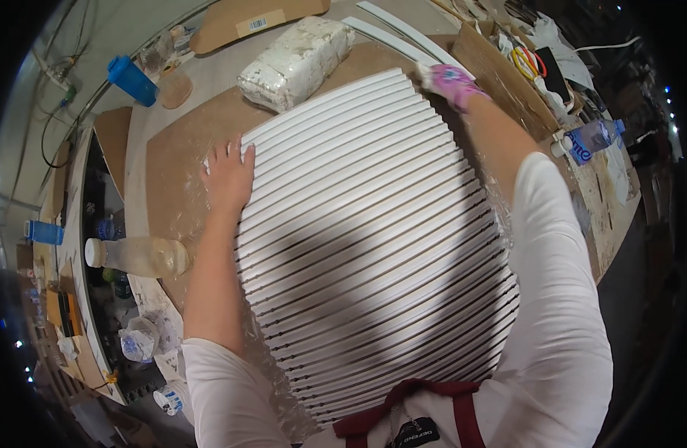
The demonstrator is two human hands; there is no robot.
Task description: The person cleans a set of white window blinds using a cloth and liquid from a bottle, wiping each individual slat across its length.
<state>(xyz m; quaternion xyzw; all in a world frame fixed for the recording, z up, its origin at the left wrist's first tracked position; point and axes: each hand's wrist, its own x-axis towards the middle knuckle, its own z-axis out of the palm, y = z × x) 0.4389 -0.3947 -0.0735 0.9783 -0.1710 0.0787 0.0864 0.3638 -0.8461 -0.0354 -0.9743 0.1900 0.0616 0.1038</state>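
Many white slats (358, 201) lie side by side in a long row before me, with narrow dark gaps between them. My left hand (230, 175) is bare and rests on the left ends of the far slats, its fingers spread. At the far right corner of the row is my right hand (454, 84), in a pink and purple patterned glove. Its fingers are curled together, with something whitish at the tips that I cannot make out. Two loose white strips (392, 37) lie just beyond that hand. A white-wrapped block (297, 63) sits behind the far slats.
Brown board (175, 142) lies under the slats. A blue cup (132, 80) stands at the far left, and a cloudy bottle (153, 257) lies by my left forearm. To the right are a cardboard box (500, 75) of odds and ends and a water bottle (593, 140).
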